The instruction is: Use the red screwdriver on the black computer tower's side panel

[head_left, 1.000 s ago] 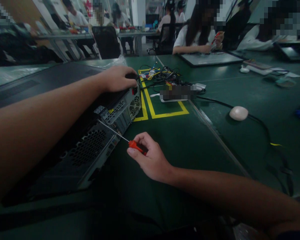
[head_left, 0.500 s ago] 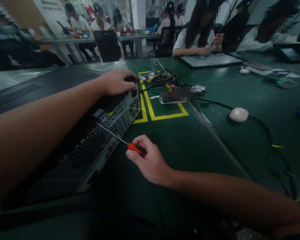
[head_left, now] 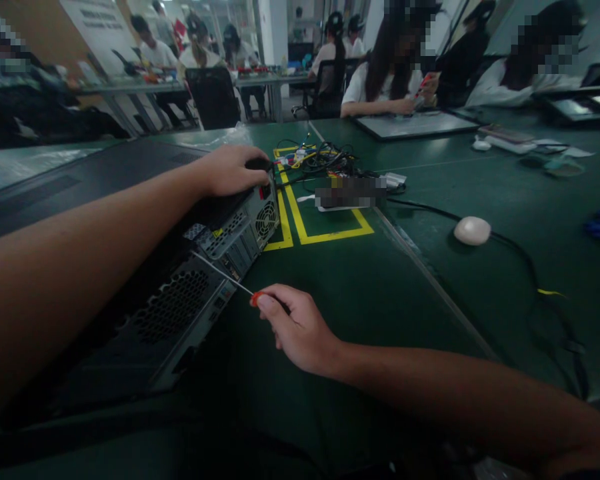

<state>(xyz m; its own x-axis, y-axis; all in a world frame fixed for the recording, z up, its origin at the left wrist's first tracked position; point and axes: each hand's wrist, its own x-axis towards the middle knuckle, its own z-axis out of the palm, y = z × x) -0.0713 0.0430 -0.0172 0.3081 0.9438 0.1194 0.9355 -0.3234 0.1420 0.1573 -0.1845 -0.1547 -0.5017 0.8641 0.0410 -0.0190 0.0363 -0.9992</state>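
Head view:
Right hand: closed around one red-handled thin-shaft screwdriver, tip set against the case's rear panel.
Left hand: fingers clasped over the top rear corner of one grey perforated metal computer case, laid sideways on green table.
Others: one white oval puck, one black cable tangle.

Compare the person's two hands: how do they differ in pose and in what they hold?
The left hand rests atop the computer case, fingers curled over its rear edge; the right hand grips a red-handled screwdriver. The left hand sits higher, the right hand lower, over the table. Both are bare.
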